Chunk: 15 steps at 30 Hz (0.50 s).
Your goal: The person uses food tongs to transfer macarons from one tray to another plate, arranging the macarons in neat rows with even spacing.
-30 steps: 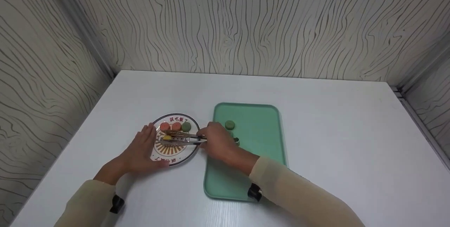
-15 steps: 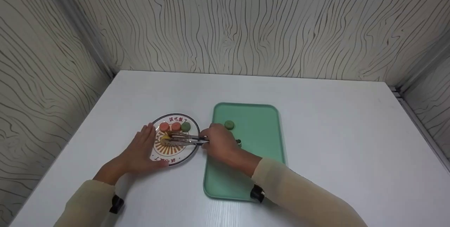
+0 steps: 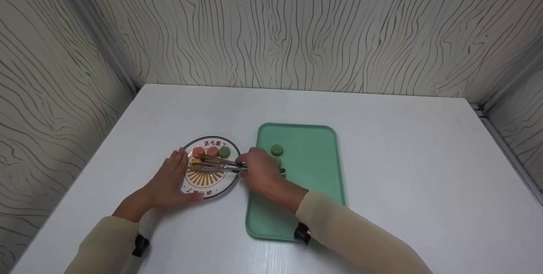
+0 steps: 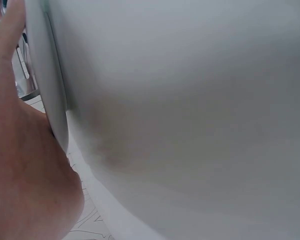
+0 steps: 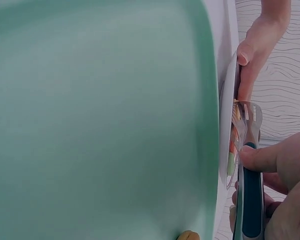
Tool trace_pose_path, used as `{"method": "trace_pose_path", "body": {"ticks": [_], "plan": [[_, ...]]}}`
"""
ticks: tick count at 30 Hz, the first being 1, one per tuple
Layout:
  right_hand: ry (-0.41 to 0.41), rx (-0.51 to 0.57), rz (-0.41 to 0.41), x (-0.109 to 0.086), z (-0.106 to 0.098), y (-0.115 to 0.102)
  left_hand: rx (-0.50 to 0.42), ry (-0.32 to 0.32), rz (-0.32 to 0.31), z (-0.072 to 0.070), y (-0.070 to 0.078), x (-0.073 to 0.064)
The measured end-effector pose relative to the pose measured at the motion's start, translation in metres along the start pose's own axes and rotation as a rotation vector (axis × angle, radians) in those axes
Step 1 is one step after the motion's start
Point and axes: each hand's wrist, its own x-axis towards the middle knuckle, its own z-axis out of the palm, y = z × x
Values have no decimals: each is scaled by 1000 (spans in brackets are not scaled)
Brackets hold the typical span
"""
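Note:
My right hand [image 3: 265, 172] grips metal tongs [image 5: 250, 190] with dark handle grips, its thumb on top. The tongs reach left over the plate [image 3: 212, 185], which is white with a dark rim and an orange sunburst. Between their tips sits a yellow macaron [image 3: 196, 161], partly covered by the metal. It lies just in front of an orange macaron [image 3: 198, 152]; a second orange macaron [image 3: 212, 152] and a green macaron [image 3: 224, 152] continue that row. My left hand [image 3: 169, 183] rests against the plate's left rim, fingers and thumb spread.
Right of the plate lies a green tray [image 3: 309, 159] under my right forearm. A green macaron [image 3: 277, 150] sits on it, with another green piece [image 3: 277, 161] half hidden by my hand. Patterned walls [image 3: 271, 32] stand behind the white table [image 3: 403, 159].
The tongs' tips and the yellow macaron have shifted slightly toward the far left of the plate, closer to the orange macarons. My left hand stays in place at the rim.

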Motion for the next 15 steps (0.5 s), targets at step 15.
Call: {"method": "trace_pose_path", "body": {"ticks": [15], "plan": [[-7,7,-56,0,0,3,-32,-20,-20,-1,3,0]]}}
